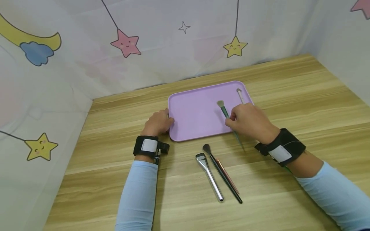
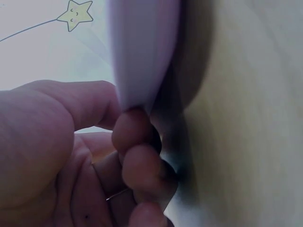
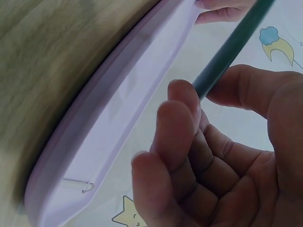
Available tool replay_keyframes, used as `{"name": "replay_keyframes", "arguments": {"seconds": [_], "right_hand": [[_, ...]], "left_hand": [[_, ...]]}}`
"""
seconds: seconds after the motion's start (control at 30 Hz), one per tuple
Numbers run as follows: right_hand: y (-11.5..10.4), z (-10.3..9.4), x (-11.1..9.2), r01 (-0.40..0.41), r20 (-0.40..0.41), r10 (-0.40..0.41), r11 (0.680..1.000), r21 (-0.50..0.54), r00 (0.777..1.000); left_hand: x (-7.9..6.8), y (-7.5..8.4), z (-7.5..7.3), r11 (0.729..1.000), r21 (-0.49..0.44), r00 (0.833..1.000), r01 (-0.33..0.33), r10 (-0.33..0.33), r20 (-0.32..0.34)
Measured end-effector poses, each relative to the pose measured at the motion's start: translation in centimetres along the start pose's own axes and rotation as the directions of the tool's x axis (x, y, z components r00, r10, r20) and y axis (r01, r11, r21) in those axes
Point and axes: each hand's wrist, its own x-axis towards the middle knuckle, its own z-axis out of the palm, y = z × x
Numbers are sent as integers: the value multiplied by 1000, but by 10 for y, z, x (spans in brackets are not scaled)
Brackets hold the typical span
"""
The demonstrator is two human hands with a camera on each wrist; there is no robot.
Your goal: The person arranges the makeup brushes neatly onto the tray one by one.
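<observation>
A lilac rectangular tray (image 1: pixel 193 112) lies on the table, its left edge pinched between the thumb and fingers of my left hand (image 1: pixel 157 123). Over the tray's right front part, my right hand (image 1: pixel 251 122) pinches a green makeup brush (image 1: pixel 224 110) by its handle. That brush's pale bristles point away from me and its thin tail reaches past the tray's front rim. Inside the tray, along the right side, lies a small pale-handled makeup brush (image 1: pixel 240 95), partly hidden by the right hand. In the right wrist view the green handle (image 3: pixel 227 52) runs between thumb and fingertips.
In front of the tray, a silver flat makeup brush (image 1: pixel 212 179), a black makeup brush (image 1: pixel 222 173) and a thin rose-gold brush (image 1: pixel 228 176) lie side by side on the wooden table (image 1: pixel 289 199). A white curtain (image 1: pixel 173 57) with stars stands behind and at the sides.
</observation>
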Motion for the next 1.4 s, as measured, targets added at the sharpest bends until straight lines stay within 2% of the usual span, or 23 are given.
{"name": "replay_keyframes", "arguments": {"seconds": [0.27,0.7,1.03,1.4], "right_hand": [[5,1,4,8,5,-8,1000,-9,1000],[10,1,6,-25,9,25,1000,-2,1000],[14,2,8,-63,52,63,998,1,997],[17,2,11,-78,60,79,997,-19,995]], "left_hand": [[0,-1,0,1000,-2,1000,6,-6,-13],[1,-1,1,1000,3,1000,13,-13,-9],[-2,0,1,1000,2,1000,17,-17,-6],[-1,0,0,1000,8,1000,10,-10,-14]]}}
